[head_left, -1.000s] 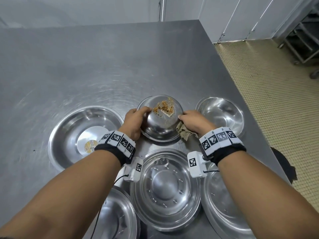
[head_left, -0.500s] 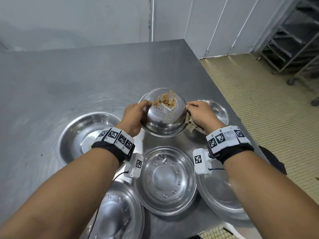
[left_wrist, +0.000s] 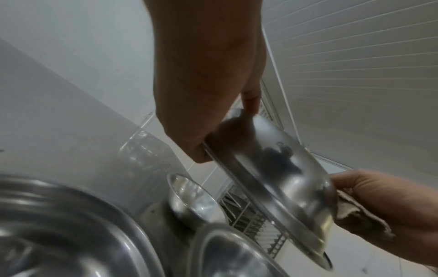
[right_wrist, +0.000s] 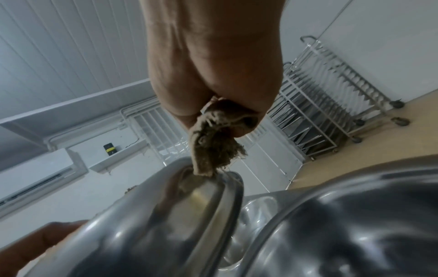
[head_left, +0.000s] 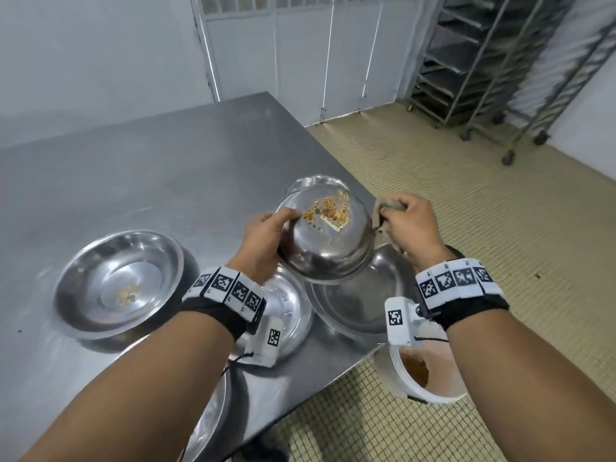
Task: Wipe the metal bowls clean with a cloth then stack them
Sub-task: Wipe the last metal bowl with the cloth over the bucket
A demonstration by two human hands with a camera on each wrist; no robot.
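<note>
silver bowl w/ orange crumbs, beige cloth

wrists: black bands | white marker tags | white camera boxes | thin black cables

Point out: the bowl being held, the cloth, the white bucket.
held bowl (head_left: 328,251), head view, bare shiny inner wall below the crumbs.
cloth (right_wrist: 213,144), right wrist view, frayed bunch hanging below the fingers.
white bucket (head_left: 405,383), head view, outer white wall by the rim.
</note>
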